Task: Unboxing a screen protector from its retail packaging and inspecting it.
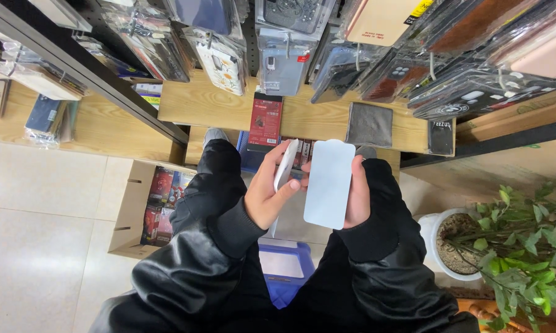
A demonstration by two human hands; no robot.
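White card [329, 183] hides right hand [356, 200] fingers — left hand [267, 196] grips thin packet [286, 165].

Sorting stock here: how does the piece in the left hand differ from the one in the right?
The white piece in the left hand is turned edge-on and looks narrow; the pale blue panel in the right hand faces the camera, broad and flat. Both are thin with rounded corners.
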